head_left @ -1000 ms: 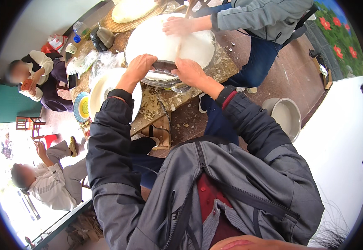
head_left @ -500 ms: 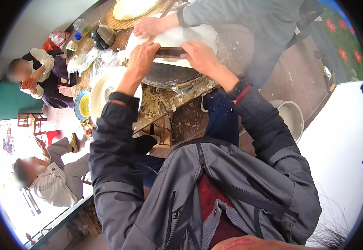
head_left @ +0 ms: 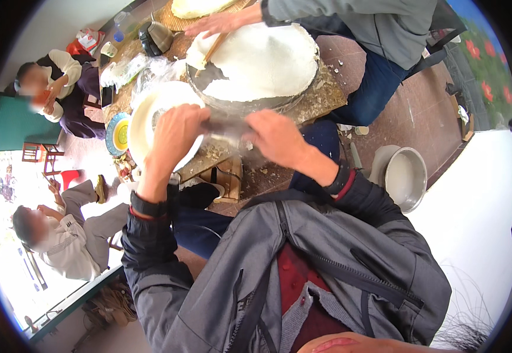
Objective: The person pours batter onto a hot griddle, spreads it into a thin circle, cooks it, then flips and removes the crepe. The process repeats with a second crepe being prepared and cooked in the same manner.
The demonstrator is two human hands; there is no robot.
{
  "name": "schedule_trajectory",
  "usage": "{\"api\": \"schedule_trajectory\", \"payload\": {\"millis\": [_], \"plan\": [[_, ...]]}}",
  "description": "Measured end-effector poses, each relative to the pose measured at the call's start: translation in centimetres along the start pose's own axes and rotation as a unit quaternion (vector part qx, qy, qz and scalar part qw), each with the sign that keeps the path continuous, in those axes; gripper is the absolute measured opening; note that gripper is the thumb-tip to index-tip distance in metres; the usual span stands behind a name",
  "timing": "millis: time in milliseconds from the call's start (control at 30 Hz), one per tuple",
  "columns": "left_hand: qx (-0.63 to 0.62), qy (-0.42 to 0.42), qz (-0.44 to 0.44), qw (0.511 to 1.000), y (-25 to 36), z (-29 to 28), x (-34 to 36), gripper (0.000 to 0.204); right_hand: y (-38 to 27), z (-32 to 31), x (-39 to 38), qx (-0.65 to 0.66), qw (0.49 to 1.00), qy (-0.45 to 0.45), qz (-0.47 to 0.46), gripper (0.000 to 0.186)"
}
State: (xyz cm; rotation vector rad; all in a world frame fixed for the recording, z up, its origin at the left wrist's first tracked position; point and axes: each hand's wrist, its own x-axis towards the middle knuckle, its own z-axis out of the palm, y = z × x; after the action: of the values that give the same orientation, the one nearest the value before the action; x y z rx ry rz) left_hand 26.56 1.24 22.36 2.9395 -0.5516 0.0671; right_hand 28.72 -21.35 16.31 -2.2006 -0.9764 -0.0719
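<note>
Both my hands grip the ends of a dark, flat scraper-like strip, smeared by motion. My left hand is closed on its left end, above the rim of a large white basin. My right hand is closed on the other end, just off the table's near edge. Beyond them lies a round griddle with a thin white pancake spread over most of it. At its left edge the pancake is broken and the dark surface shows. A co-worker's hand is over the far side, by a wooden stick.
Plastic bags, a metal kettle and a patterned plate are on the left of the crumb-strewn table. A woven tray holds a pancake. A metal pot stands right on the floor. Two people sit at left.
My hands and the strip have come back toward me, off the griddle. The white pancake now lies flat and uncovered. The co-worker's arm has shifted slightly up and right.
</note>
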Motion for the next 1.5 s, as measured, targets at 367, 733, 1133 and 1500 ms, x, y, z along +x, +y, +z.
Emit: {"api": "schedule_trajectory", "payload": {"millis": [367, 733, 1133, 1500], "plan": [[-0.646, 0.267, -0.209, 0.684, 2.0, 5.7, 4.4, 0.036, 3.1, -4.2, 1.2, 0.245, 0.942, 0.189, 0.133, 0.026], [-0.794, 0.145, -0.146, 0.572, 8.7, 9.7, 2.8, 0.042, 1.4, -4.4, -2.8, 0.556, 0.783, 0.168, 0.222, 0.026], [-0.801, 0.161, -0.204, 0.539, 8.7, 10.4, 0.4, 0.027, 0.2, -4.3, -5.4, 0.633, 0.714, 0.151, 0.257, 0.025], [-0.803, 0.177, -0.055, 0.567, 11.8, 1.5, -6.3, 0.043, 3.4, -4.6, -6.7, 0.643, 0.700, 0.194, 0.246, 0.031]]}}
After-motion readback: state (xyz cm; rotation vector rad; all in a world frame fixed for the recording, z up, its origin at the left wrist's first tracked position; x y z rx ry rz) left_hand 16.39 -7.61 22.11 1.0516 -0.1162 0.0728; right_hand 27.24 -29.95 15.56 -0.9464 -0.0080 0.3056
